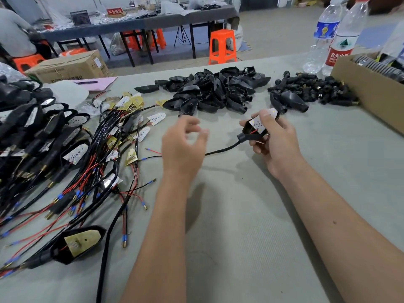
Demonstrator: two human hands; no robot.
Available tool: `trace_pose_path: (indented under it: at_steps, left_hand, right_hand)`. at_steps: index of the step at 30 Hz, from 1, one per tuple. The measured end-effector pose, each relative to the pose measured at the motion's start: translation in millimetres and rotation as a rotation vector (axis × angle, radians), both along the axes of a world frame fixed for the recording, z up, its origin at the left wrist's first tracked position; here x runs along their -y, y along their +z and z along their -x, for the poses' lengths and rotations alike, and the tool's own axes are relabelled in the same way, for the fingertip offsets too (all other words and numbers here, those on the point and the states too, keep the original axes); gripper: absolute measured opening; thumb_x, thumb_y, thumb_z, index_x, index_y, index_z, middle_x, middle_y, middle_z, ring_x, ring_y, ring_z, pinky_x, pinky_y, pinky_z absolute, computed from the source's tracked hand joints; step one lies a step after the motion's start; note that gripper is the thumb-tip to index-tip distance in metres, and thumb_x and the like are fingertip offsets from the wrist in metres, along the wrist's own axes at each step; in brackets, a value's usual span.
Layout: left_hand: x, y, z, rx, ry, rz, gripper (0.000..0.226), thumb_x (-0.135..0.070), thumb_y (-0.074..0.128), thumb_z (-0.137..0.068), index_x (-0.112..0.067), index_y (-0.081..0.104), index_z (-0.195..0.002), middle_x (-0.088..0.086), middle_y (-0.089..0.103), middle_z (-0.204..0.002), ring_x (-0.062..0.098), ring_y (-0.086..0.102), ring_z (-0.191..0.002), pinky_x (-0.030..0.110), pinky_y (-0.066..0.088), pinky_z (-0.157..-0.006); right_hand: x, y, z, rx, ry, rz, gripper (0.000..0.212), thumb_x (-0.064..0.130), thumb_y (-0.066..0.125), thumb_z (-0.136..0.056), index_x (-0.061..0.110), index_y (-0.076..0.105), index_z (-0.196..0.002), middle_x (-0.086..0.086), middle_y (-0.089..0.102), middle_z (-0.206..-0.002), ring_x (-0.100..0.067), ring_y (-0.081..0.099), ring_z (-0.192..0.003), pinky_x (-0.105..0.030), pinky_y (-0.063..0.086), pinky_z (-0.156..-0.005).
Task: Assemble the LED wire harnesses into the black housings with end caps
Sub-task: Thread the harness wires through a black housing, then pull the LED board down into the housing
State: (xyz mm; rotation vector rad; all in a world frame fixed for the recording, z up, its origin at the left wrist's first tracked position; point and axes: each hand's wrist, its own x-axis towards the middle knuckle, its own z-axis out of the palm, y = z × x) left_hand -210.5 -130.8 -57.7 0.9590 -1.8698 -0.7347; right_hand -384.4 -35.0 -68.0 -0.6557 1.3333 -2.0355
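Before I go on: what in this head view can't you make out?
- Left hand: fingertips motion-blurred; whether they pinch anything is unclear.
- Housing in the right hand: far end hidden by fingers, board seating unclear.
- Cardboard box: cut off by the right edge, contents unclear.
- Bottle label: too small to read.

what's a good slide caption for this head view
Right hand holds a black housing with its LED board; left hand hovers empty above the table.

My 2 bare forearms reach forward; my left hand (182, 147) hovers with fingers loosely curled and holding nothing, while my right hand (276, 141) is curled in a grip, thumb on top
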Motion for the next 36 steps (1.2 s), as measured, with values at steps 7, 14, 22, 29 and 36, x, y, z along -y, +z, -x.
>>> trace_pose_path:
  at_steps: [7, 14, 22, 29, 36]
  left_hand:
    - [-17, -13, 30, 0.108, -0.37, -0.11, 0.017, -0.018, 0.083, -0.082, -0.02, 0.075, -0.097, -0.013, 0.07, -0.076, 0.001, 0.063, -0.07, 0.024, 0.052, -0.072]
    - [-13, -10, 23, 0.144, -0.154, 0.024, 0.015, -0.02, 0.081, -0.081, -0.026, 0.077, -0.095, -0.011, 0.072, -0.079, 0.016, 0.067, -0.077, 0.04, 0.056, -0.076]
    - [-13, -10, 22, 0.274, -0.022, 0.121, 0.016, -0.025, 0.078, -0.083, -0.028, 0.077, -0.099, -0.007, 0.071, -0.092, 0.019, 0.062, -0.09, 0.039, 0.049, -0.079]
    - [-13, -15, 24, 0.216, -0.052, 0.013, 0.017, -0.018, 0.081, -0.077, -0.024, 0.079, -0.093, -0.006, 0.073, -0.081, 0.019, 0.065, -0.081, 0.038, 0.051, -0.074]
    - [-12, -18, 25, 0.12, -0.053, -0.01, 0.024, -0.01, 0.081, -0.075, -0.022, 0.08, -0.096, -0.005, 0.077, -0.087, 0.021, 0.071, -0.085, 0.042, 0.057, -0.079]
  right_hand:
    - [-1, 0, -6, -0.187, 0.045, -0.034, 0.023, 0.032, 0.06, -0.1, 0.021, 0.076, -0.087, -0.009, 0.079, -0.102, -0.024, 0.07, -0.076, -0.026, 0.046, -0.049]
    - [1, -6, -2, -0.344, -0.295, -0.094, 0.014, 0.021, 0.083, -0.086, 0.015, 0.072, -0.091, 0.001, 0.068, -0.079, -0.011, 0.06, -0.069, -0.024, 0.052, -0.057]
    - [-2, -6, 0, -0.52, -0.32, -0.092, 0.011, 0.019, 0.087, -0.08, 0.023, 0.077, -0.078, 0.006, 0.071, -0.069, -0.008, 0.061, -0.061, -0.018, 0.049, -0.059]
    - [0, -9, -2, -0.413, -0.116, -0.113, 0.009, 0.011, 0.083, -0.085, 0.013, 0.076, -0.079, -0.011, 0.07, -0.06, -0.02, 0.062, -0.043, -0.025, 0.046, -0.039]
    - [2, -12, 2, -0.397, -0.148, -0.221, 0.014, 0.021, 0.086, -0.083, 0.015, 0.076, -0.075, -0.014, 0.07, -0.061, -0.018, 0.057, -0.041, -0.024, 0.043, -0.04]
